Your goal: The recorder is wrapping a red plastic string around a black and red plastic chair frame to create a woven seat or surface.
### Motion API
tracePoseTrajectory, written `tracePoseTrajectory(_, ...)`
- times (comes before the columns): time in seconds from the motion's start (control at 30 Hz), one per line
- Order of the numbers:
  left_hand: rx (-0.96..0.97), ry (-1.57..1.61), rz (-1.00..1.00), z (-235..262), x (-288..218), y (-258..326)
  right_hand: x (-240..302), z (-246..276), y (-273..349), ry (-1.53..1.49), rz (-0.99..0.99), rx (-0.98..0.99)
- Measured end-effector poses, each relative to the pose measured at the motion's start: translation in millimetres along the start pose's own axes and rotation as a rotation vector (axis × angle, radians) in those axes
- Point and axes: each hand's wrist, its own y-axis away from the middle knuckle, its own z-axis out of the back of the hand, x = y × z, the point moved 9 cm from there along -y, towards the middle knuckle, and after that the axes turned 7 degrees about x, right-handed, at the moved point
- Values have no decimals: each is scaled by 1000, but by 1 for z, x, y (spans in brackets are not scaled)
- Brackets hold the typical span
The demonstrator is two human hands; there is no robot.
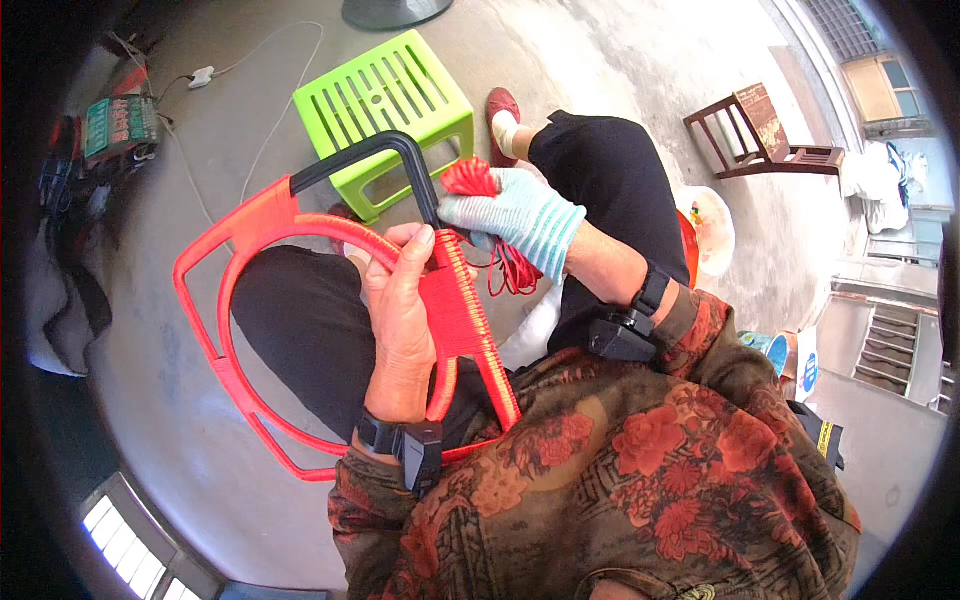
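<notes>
Across my lap lies a frame wrapped in red cord [240,225], with a round ring inside a squarish outline. A bent black bar [345,158] at its far side is unwrapped. My bare left hand [400,325] is closed around the wrapped part near the right side, thumb on top beside the cord winding [455,270]. In a pale blue-and-white glove, my right hand [525,220] is closed on a bundle of red cord [470,178] just beside the black bar. Loose loops of the cord [515,272] hang below that hand.
A lime green slatted stool [455,120] stands just beyond the frame. A small brown wooden chair [765,130] is at the far right. On the floor at the left lie a white cable and a white plug block [201,77]. Containers stand to my right.
</notes>
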Motion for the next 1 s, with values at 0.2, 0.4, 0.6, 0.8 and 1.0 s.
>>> tracePoseTrajectory(0.2,57,-17,0,2,2,3,-5,-18,10,-146,-79,87)
tracePoseTrajectory(0.4,-41,-54,-15,7,-6,2,-26,-13,6,-462,-96,28)
tracePoseTrajectory(0.6,41,61,-35,21,-25,1,29,99,68,62,-21,-528)
tracePoseTrajectory(0.8,-77,-142,-55,16,-45,3,-21,133,119,-60,-228,-631)
tracePoseTrajectory(1.0,35,-57,-24,32,-40,-21,-15,111,111,-146,-79,-618)
